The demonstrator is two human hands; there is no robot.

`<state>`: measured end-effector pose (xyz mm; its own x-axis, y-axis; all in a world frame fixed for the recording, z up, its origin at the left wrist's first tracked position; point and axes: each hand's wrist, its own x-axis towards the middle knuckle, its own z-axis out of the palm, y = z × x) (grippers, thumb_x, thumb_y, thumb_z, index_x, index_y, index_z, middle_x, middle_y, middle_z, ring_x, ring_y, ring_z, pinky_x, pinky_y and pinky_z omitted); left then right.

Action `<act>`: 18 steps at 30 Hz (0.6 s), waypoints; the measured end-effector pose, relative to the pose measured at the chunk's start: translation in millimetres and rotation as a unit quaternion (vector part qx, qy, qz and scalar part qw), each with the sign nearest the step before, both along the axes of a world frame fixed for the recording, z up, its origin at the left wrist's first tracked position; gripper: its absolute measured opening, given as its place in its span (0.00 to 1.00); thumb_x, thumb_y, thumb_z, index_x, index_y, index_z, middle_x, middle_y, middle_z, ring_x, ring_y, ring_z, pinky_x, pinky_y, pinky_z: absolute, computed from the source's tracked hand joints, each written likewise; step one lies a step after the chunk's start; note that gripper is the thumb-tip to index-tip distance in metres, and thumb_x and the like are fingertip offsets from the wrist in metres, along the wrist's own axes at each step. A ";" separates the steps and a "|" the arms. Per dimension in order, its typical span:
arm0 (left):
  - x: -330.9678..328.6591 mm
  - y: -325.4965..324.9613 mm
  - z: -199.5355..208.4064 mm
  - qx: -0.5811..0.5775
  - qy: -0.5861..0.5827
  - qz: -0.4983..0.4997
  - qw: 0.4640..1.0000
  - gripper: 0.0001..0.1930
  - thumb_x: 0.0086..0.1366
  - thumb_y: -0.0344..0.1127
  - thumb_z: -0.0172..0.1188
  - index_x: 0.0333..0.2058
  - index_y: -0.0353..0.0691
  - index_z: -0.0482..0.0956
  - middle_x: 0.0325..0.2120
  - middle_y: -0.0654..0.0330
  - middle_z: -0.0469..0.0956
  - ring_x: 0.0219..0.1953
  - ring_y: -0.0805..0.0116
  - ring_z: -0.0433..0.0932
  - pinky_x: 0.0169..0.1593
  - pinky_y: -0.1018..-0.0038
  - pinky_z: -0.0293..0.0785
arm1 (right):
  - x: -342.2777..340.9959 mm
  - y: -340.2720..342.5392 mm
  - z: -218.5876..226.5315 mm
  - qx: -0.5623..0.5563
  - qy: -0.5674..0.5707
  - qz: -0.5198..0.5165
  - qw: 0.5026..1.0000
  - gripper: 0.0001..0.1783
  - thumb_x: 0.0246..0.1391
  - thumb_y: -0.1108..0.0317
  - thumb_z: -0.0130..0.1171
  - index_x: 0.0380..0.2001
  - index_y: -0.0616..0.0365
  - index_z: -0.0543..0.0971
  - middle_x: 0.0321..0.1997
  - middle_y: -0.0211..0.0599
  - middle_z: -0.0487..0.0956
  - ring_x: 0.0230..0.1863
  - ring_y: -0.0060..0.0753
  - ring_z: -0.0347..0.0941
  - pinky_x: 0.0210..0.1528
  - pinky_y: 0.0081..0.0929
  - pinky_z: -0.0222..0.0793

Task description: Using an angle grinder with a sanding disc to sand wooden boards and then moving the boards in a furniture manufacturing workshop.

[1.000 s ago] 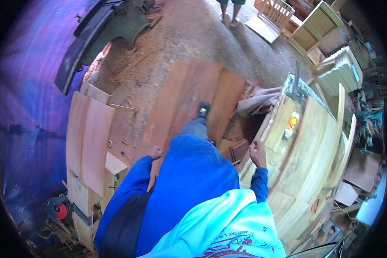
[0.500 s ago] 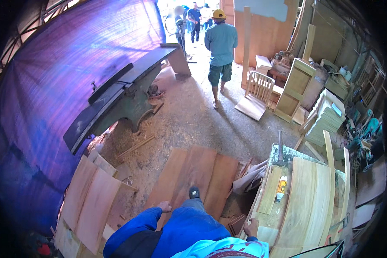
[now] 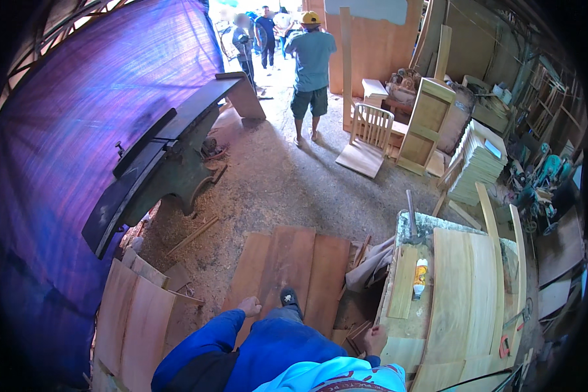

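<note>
My left hand (image 3: pixel 249 306) hangs in front of my blue sleeve, its fingers curled in with nothing visible in them. Below it, reddish-brown boards (image 3: pixel 286 261) lie side by side, and my dark shoe (image 3: pixel 289 297) is over them. At the left edge of a workbench (image 3: pixel 390 307), my right hand (image 3: pixel 375 340) is loosely closed, with no object showing in it. On that bench lie wide pale boards (image 3: pixel 452 281), a narrow board (image 3: pixel 404 281), a bottle (image 3: pixel 420 277) with a yellow label and a hammer (image 3: pixel 412 219).
A long jointer-like machine (image 3: pixel 157 153) stands left beside a purple tarp (image 3: pixel 59 130). More boards (image 3: pixel 137 313) lean at lower left. Ahead are a slatted wooden chair (image 3: pixel 369 140), a stack of panels (image 3: pixel 475 160) and a person (image 3: pixel 311 65) in a yellow cap.
My view has turned slightly, so the scene sits further left. My right hand has come away from the bench edge. The person in the yellow cap has gone farther off, arms raised.
</note>
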<state>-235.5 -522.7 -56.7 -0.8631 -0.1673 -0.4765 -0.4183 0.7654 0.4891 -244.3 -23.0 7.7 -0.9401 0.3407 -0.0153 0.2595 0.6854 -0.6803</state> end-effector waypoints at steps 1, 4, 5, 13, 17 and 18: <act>9.2 -1.7 0.3 -0.004 -0.019 -0.023 1.000 0.18 0.56 0.43 0.60 0.36 0.33 0.83 0.41 0.40 0.81 0.47 0.42 0.80 0.53 0.55 0.74 | -1.0 0.6 -2.5 0.003 -0.007 -0.007 1.000 0.08 0.45 0.71 0.62 0.28 0.61 0.74 0.22 0.46 0.75 0.27 0.51 0.74 0.34 0.44 0.71; 52.3 -8.2 0.2 -0.007 -0.059 -0.059 0.997 0.18 0.59 0.46 0.58 0.31 0.33 0.83 0.35 0.41 0.81 0.41 0.43 0.81 0.46 0.54 0.76 | -7.6 20.8 -11.1 0.008 -0.010 0.036 0.999 0.10 0.45 0.71 0.62 0.30 0.61 0.72 0.30 0.50 0.73 0.35 0.54 0.73 0.40 0.44 0.70; 66.3 -15.7 -4.4 -0.017 -0.064 -0.052 0.996 0.18 0.59 0.46 0.58 0.32 0.34 0.83 0.36 0.41 0.81 0.42 0.43 0.81 0.46 0.54 0.76 | -8.6 22.7 -12.7 0.046 -0.003 0.046 0.998 0.11 0.45 0.71 0.62 0.31 0.62 0.71 0.33 0.52 0.71 0.38 0.56 0.71 0.43 0.45 0.68; 101.9 -40.8 -37.3 -0.028 -0.170 0.022 0.985 0.22 0.57 0.49 0.63 0.38 0.34 0.85 0.42 0.41 0.83 0.48 0.45 0.81 0.54 0.59 0.74 | -21.0 42.5 -32.8 0.124 -0.054 0.043 0.990 0.22 0.49 0.59 0.63 0.44 0.64 0.80 0.48 0.59 0.78 0.56 0.60 0.70 0.60 0.48 0.66; 90.4 -97.1 -88.6 0.051 -0.205 -0.010 0.977 0.26 0.57 0.54 0.64 0.40 0.33 0.84 0.41 0.41 0.83 0.47 0.46 0.82 0.52 0.62 0.76 | -54.8 11.2 1.4 0.155 -0.097 -0.010 0.983 0.22 0.45 0.62 0.66 0.43 0.63 0.78 0.49 0.55 0.75 0.52 0.59 0.72 0.54 0.49 0.71; 68.9 -104.4 -97.9 0.047 -0.163 -0.028 0.985 0.26 0.58 0.55 0.64 0.40 0.33 0.83 0.38 0.43 0.84 0.45 0.46 0.82 0.50 0.61 0.76 | -62.8 10.4 5.6 0.166 -0.125 -0.025 0.978 0.24 0.45 0.60 0.67 0.43 0.63 0.77 0.50 0.52 0.74 0.51 0.57 0.72 0.53 0.51 0.72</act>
<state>-166.6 -627.1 -154.6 -0.6687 -0.0653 -0.7407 -0.5229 0.7496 0.4059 -307.1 -12.6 13.3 -0.9036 0.4104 -0.1226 0.4270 0.8406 -0.3332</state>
